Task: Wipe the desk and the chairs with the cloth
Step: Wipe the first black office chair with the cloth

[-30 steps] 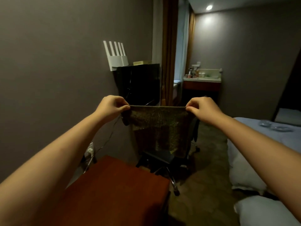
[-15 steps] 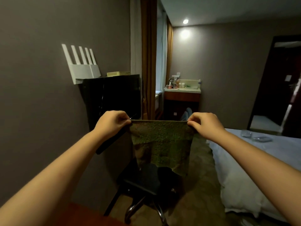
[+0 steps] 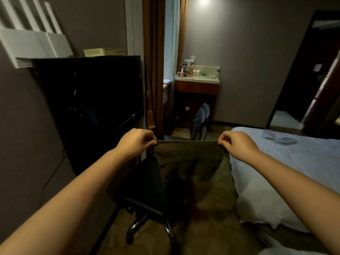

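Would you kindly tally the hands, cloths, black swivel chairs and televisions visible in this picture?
hands: 2, the left hand and the right hand
green cloth: 1
black swivel chair: 1
television: 1
Total: 5

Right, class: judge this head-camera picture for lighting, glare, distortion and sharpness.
Head view: dim overall; the ceiling light glares at the top edge and washes the wall below it; the television is near black with faint reflections; the chair sinks into shadow under the cloth, which the left hand and right hand pinch; the wide lens stretches and softens the white router at top left.
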`<state>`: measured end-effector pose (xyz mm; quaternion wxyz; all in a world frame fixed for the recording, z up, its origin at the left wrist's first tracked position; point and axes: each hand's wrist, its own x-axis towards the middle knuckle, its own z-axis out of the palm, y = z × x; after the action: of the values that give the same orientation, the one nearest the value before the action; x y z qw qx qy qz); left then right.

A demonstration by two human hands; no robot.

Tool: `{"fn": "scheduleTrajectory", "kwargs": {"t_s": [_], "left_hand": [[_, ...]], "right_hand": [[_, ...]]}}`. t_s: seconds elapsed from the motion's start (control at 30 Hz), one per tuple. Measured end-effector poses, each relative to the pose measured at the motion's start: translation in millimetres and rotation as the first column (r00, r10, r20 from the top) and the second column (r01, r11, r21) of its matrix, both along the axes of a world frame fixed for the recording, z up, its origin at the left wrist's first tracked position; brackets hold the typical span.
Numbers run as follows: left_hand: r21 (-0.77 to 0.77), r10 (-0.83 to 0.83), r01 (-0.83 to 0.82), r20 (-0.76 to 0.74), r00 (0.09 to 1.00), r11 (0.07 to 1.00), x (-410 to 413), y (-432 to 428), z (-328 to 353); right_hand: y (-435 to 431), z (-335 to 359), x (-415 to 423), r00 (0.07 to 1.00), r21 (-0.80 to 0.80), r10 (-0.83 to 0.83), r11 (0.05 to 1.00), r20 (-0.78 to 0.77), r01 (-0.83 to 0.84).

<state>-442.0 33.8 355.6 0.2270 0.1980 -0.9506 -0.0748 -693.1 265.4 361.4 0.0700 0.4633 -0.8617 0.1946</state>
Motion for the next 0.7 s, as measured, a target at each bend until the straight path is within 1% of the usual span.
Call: {"fn": "scheduleTrajectory", "kwargs": {"t_s": [0.23,0.4,0.5,0.63,0.7], "left_hand": [[0.010,-0.038,0.038,0.006,0.999,0.999,-119,-2,21],[0.009,-0.063,0.063,-0.004,0.998,0.998,-235,10,37],[0.016,-0.091,0.091,-0.007,0.996,0.996,-312,25,44],[-0.080,-0.153,0.155,0.031,0.988,0.985,-407,48,51],[-0.116,-0.177,0.178,0.024,0.984,0.977,-449,57,53]], "right_hand": [[13,8,-106,0.999,-0.058,-0.042,0.997,0.020,0.043],[34,18,-215,0.997,-0.168,-0.061,0.983,0.045,0.068],[56,21,-287,0.996,-0.174,-0.083,0.981,0.045,0.089],[87,26,-379,0.993,-0.186,-0.113,0.975,0.044,0.119],[98,32,-418,0.990,-0.211,-0.130,0.968,0.045,0.137]]}}
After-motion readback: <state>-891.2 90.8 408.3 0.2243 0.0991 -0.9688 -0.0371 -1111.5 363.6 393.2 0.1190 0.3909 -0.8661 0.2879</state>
